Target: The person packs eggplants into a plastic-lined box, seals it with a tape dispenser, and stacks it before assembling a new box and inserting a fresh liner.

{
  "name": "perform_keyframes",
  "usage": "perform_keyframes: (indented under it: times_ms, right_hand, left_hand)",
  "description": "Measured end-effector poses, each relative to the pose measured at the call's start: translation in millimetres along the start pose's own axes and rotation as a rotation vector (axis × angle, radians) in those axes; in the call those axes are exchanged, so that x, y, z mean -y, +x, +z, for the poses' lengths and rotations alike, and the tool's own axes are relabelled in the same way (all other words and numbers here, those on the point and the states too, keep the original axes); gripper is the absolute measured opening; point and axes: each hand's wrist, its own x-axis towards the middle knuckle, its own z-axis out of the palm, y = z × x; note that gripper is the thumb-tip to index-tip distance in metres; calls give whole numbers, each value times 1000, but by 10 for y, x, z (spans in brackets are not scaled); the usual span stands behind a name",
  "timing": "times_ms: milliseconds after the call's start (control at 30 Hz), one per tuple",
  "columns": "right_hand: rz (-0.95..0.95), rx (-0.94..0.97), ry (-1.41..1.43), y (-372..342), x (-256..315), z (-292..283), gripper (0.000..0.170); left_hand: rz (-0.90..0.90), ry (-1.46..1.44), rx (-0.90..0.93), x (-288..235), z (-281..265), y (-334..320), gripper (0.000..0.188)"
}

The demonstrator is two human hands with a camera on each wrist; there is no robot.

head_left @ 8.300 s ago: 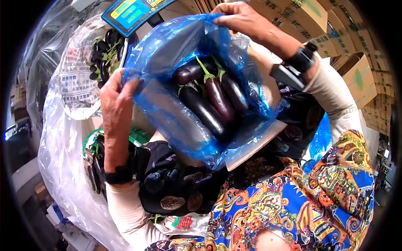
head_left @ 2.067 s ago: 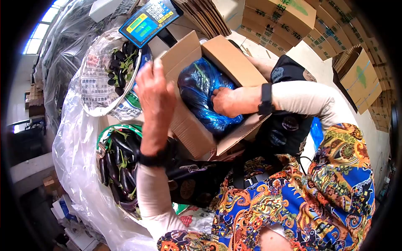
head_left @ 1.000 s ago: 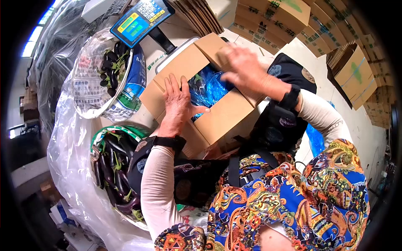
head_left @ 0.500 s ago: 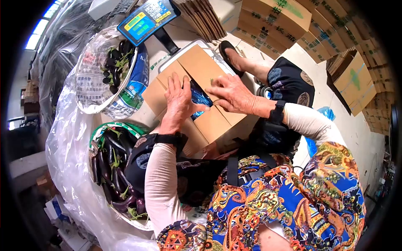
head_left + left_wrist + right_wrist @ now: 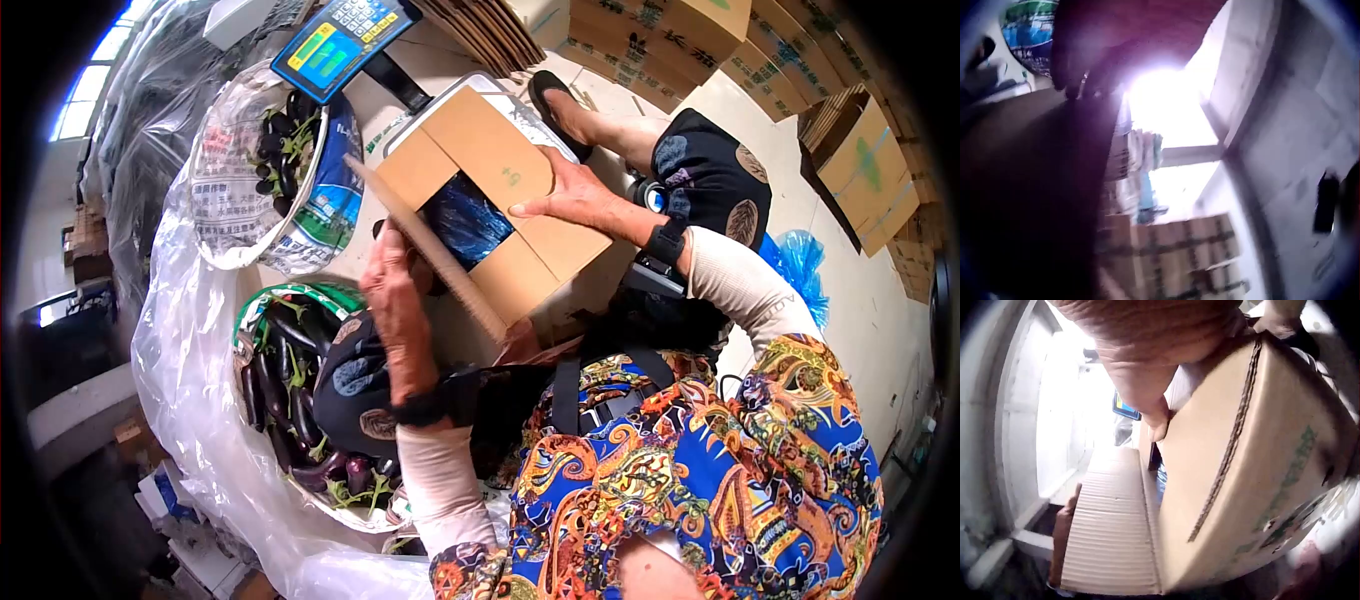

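Observation:
In the head view a cardboard box [image 5: 500, 150] sits on the scale's platform, its far, right and near flaps folded in. Through the gap in the middle shows a blue plastic bag [image 5: 465, 222]. My right hand [image 5: 585, 205] holds the box by its right edge, thumb flat on the folded flap, the other fingers over the side. The left flap [image 5: 425, 245] stands up, with my left hand [image 5: 395, 310] against its outer face. Fingers [image 5: 1062, 534] of that hand show behind the raised flap [image 5: 1110, 525] in the right wrist view.
A blue scale display [image 5: 340, 45] stands beyond the box. To the left are a lined basket [image 5: 225, 190] of eggplants and another basket [image 5: 250, 320] with eggplants nearer me. Stacked cartons [image 5: 650, 50] stand at back right; a blue plastic bag [image 5: 800, 275] lies right.
The eggplants in the blue bag went from open view into the box, and the flaps were folded over. The left flap has swung up, and my left hand moved from atop it to outside.

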Motion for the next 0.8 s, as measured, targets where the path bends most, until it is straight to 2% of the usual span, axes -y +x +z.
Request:
perform_keyframes:
  times_ms: [33, 133, 167, 200, 267, 300, 367, 467, 567, 633, 700, 733, 800]
  right_hand:
    - [-11, 0, 31, 35, -18, 20, 100]
    - [-11, -31, 89, 18, -104, 25, 98]
    - [-18, -42, 95, 30, -129, 16, 98]
    - [-23, -50, 101, 43, -167, 11, 99]
    - [13, -52, 61, 5, -76, 46, 98]
    - [7, -51, 65, 9, -87, 54, 97]
    - [-8, -59, 72, 39, -102, 44, 95]
    - [13, -50, 110, 15, -62, 17, 93]
    - [29, -39, 154, 98, -85, 7, 91]
    - [-10, -73, 193, 112, -27, 10, 92]
    - [-50, -136, 172, 286, -98, 46, 93]
    - [20, -114, 183, 373, -107, 68, 90]
    - [17, -150, 194, 492, -86, 83, 92]
  left_hand:
    - [79, 71, 12, 90, 1, 11, 48]
    - [-219, -209, 133, 569, 29, 191, 66]
    - [-205, -341, 282, 793, 2, 342, 68]
    - [-80, -225, 221, 728, 156, 368, 66]
    - [17, 234, 64, 526, 367, 201, 64]
    - [300, 426, 38, 918, 252, 292, 71]
    - [300, 582, 7, 860, 308, 269, 85]
    - [265, 467, -18, 812, 336, 254, 81]
    - [440, 648, -24, 763, 341, 373, 79]
    - [447, 674, -19, 668, 383, 485, 78]
    - [544, 707, -6, 681, 373, 722, 78]
    - [548, 721, 19, 692, 352, 853, 77]
    - [577, 713, 29, 709, 352, 1069, 77]
